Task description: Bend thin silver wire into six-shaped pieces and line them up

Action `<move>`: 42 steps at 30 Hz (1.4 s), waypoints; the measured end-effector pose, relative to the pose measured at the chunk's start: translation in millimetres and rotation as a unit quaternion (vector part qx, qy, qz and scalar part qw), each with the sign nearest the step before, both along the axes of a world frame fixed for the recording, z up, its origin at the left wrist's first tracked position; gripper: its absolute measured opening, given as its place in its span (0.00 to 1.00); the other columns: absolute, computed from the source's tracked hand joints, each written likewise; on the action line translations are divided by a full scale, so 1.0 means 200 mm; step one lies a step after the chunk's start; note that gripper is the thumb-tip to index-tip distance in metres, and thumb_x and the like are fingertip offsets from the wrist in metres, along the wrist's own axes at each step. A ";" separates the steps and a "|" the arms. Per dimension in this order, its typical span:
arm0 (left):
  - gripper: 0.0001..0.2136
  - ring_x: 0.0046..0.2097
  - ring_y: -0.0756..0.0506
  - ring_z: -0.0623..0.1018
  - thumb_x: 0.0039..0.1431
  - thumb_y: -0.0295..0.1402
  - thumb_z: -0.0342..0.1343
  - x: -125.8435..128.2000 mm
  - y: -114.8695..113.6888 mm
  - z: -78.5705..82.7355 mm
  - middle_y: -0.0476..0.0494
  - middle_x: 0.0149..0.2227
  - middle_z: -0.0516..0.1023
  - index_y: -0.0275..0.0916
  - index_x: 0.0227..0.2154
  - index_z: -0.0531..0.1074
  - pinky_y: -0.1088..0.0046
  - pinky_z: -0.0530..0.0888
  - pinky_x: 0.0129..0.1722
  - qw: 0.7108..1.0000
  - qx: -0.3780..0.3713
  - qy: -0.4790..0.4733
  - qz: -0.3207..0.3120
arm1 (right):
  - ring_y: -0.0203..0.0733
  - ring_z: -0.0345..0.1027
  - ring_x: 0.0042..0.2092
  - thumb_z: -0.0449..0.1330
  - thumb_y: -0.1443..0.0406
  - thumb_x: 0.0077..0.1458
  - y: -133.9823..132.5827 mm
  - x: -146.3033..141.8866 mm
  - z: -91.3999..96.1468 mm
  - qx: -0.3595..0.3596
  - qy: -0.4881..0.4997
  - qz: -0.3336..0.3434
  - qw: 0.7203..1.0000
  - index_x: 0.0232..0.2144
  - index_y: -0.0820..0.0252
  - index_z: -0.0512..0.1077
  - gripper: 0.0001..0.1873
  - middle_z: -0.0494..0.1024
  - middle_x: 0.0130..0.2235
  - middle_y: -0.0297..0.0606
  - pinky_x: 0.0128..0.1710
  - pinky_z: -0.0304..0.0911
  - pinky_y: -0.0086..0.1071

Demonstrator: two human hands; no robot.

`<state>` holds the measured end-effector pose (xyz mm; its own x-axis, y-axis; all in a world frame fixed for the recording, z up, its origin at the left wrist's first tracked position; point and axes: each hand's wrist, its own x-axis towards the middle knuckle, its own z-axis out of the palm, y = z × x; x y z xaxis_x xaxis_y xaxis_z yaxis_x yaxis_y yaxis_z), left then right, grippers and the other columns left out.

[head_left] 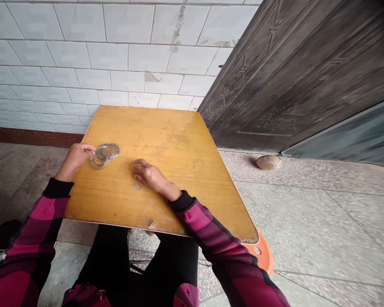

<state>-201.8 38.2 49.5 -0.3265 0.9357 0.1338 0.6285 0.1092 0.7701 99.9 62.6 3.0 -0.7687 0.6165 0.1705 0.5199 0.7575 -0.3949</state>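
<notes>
A loose coil of thin silvery wire (pixel 105 156) lies on the left part of the wooden table, its loops fanned into two overlapping rings. My left hand (pixel 78 155) comes in over the table's left edge, thumb and fingers pinched at the coil's left side. To the right of the coil and apart from it, my right hand (pixel 149 174) hovers or rests just over the tabletop. Its fingers are loosely bent and slightly apart, with nothing seen in them.
The worn yellow-brown table (pixel 185 170) stands against a white tiled wall (pixel 141 55). A dark carved door (pixel 269 76) is at the right. An orange stool (pixel 265 256) shows under the front right corner, and a roundish object (pixel 269 162) lies on the floor by the door.
</notes>
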 end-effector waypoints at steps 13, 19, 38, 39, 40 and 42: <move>0.02 0.30 0.48 0.73 0.44 0.27 0.61 0.14 -0.02 0.10 0.46 0.27 0.76 0.36 0.24 0.77 0.70 0.69 0.35 0.974 0.017 -0.225 -0.035 | 0.37 0.73 0.39 0.60 0.71 0.56 0.07 -0.08 -0.09 -0.164 0.158 -0.018 0.974 0.47 0.67 0.74 0.15 0.77 0.45 0.46 0.43 0.69 0.33; 0.06 0.29 0.53 0.72 0.46 0.18 0.61 0.11 -0.04 0.03 0.47 0.28 0.73 0.34 0.23 0.73 0.77 0.70 0.31 0.872 0.046 -0.486 -0.031 | 0.32 0.71 0.33 0.58 0.71 0.58 0.18 -0.40 -0.07 -0.350 0.252 -0.081 0.898 0.48 0.67 0.69 0.15 0.78 0.42 0.43 0.36 0.70 0.28; 0.09 0.29 0.54 0.71 0.53 0.17 0.54 0.10 -0.12 -0.12 0.47 0.28 0.69 0.37 0.25 0.69 0.81 0.73 0.29 0.716 0.091 -0.692 -0.005 | 0.39 0.72 0.37 0.54 0.65 0.60 0.22 -0.51 -0.01 -0.088 0.024 -0.102 0.991 0.32 0.64 0.76 0.11 0.79 0.34 0.39 0.38 0.63 0.27; 0.09 0.29 0.54 0.71 0.52 0.17 0.54 0.09 -0.12 -0.13 0.48 0.28 0.69 0.37 0.24 0.69 0.81 0.73 0.29 0.720 0.090 -0.688 -0.001 | 0.37 0.71 0.34 0.54 0.64 0.61 0.23 -0.49 0.00 -0.100 0.047 -0.101 0.989 0.30 0.64 0.75 0.13 0.78 0.30 0.37 0.35 0.62 0.26; 0.09 0.29 0.54 0.71 0.51 0.17 0.54 0.07 -0.12 -0.14 0.48 0.28 0.69 0.37 0.24 0.69 0.81 0.73 0.29 0.724 0.089 -0.683 0.001 | 0.35 0.69 0.30 0.54 0.62 0.61 0.23 -0.46 0.00 -0.124 0.088 -0.106 0.983 0.27 0.64 0.74 0.15 0.76 0.26 0.35 0.33 0.61 0.26; 0.08 0.29 0.55 0.72 0.48 0.17 0.55 0.05 -0.13 -0.16 0.48 0.28 0.70 0.37 0.24 0.70 0.82 0.72 0.29 0.743 0.086 -0.664 0.003 | 0.32 0.64 0.24 0.54 0.59 0.60 0.24 -0.38 0.01 -0.189 0.182 -0.113 0.958 0.23 0.64 0.71 0.18 0.70 0.20 0.31 0.28 0.59 0.25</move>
<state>-190.9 12.3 17.0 -0.2820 0.9400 -0.1919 -0.6979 -0.0638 0.7133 23.1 110.1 4.4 -0.5401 0.8311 0.1327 0.4301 0.4081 -0.8053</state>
